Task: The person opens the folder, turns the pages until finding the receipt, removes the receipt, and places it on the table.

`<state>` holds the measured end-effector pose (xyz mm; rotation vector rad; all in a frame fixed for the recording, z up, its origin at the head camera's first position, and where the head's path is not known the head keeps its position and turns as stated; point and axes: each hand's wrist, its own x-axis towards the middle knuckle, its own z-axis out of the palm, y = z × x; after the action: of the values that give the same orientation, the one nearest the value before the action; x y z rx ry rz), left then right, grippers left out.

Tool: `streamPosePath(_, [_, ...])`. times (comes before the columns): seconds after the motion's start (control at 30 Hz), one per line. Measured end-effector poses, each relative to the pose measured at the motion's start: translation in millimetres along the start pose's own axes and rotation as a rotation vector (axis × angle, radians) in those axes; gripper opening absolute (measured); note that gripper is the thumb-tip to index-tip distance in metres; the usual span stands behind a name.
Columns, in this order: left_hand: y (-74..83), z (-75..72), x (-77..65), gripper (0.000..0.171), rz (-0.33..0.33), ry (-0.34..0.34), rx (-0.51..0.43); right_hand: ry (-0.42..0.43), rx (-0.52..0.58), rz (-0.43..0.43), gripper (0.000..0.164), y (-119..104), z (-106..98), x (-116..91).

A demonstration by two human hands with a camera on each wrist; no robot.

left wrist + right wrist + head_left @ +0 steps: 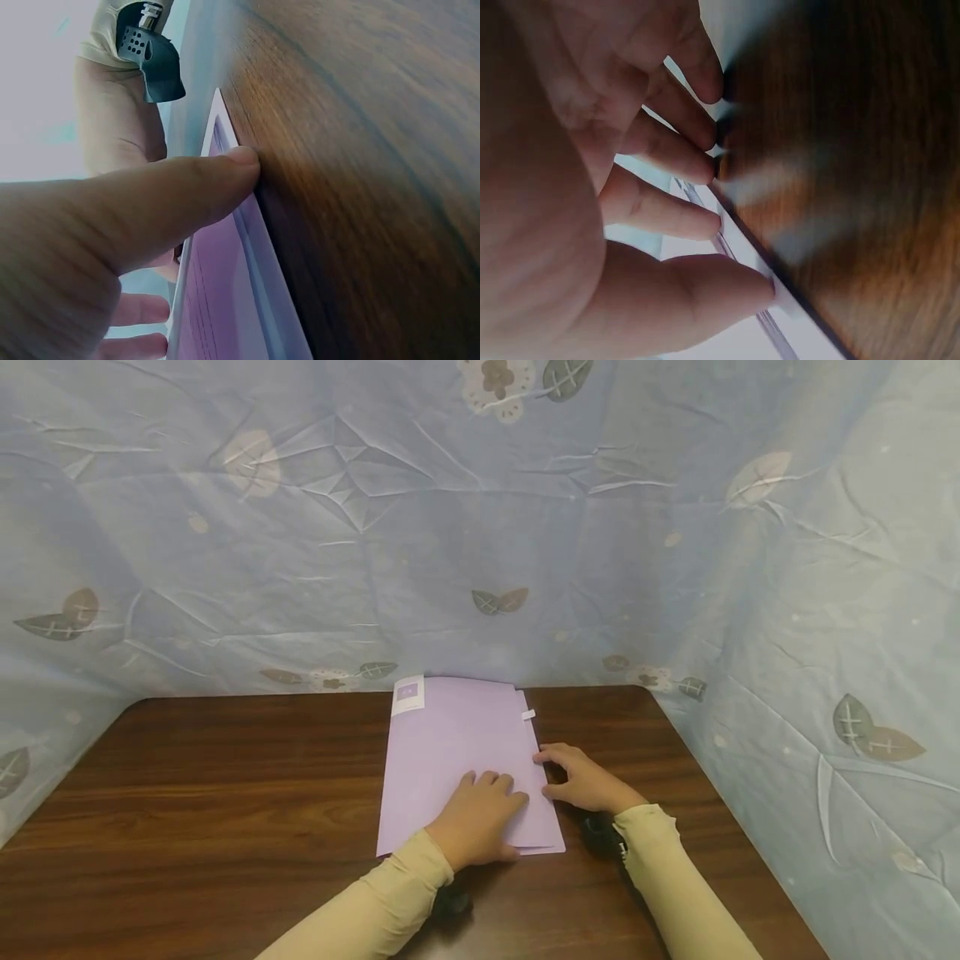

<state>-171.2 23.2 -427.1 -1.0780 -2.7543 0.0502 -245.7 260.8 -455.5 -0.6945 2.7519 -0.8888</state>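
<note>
A light purple paper folder (457, 735) lies on the table with a white label (408, 693) at its far left corner and a small white tab (528, 715) on its right edge. My left hand (480, 818) rests on its lower part, fingers spread over the cover; the thumb (217, 180) is at the near edge, where the layers stand slightly apart. At the right edge is my right hand (588, 781). Its thumb (727, 289) and index finger touch the folder's margin, apart from each other, while the other fingertips come down beside it on the tabletop.
The dark brown wooden table (225, 793) reaches back to a pale blue cloth (420, 543) with leaf prints, hung behind and at both sides. Black wrist-worn devices (600, 837) sit under the forearms in cream sleeves (375, 902).
</note>
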Motion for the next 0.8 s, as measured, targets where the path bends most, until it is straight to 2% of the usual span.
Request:
streamPosePath(0.3, [2.9, -0.8, 4.0, 0.06, -0.016, 0.024, 0.003, 0.0, 0.006, -0.007, 0.048, -0.4, -1.7, -0.4])
streamPosePath(0.8, [7.9, -4.6, 15.7, 0.071, 0.011, 0.063, -0.022, 0.005, -0.001, -0.037, 0.046, 0.8, -3.0, -0.3])
